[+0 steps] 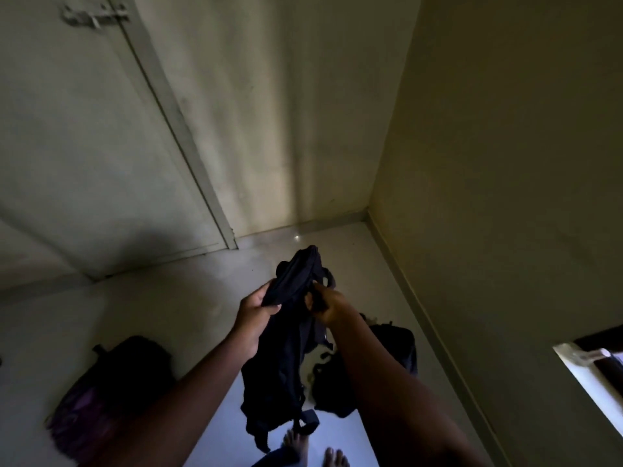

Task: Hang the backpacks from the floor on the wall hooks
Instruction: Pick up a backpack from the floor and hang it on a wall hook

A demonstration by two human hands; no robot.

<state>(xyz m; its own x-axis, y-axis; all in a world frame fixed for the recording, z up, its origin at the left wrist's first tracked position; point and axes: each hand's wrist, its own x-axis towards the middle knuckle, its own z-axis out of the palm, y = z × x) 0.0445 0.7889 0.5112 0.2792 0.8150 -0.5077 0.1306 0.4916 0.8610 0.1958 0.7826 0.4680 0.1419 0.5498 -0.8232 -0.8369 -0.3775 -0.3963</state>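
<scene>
I hold a black backpack (283, 358) up in front of me, off the floor, its straps dangling below. My left hand (253, 311) is closed on its top left edge. My right hand (328, 306) grips the top on the right side. A second black backpack (381, 362) lies on the floor behind my right forearm. A dark backpack with purple patches (101, 392) rests on the floor at lower left. No wall hooks appear in view.
A closed pale door (84, 146) with a latch (96, 16) near its top is on the left. Bare walls meet in a corner (369, 210) ahead. A white ledge (586, 375) juts in at the right edge. My bare feet (313, 449) stand on the light floor.
</scene>
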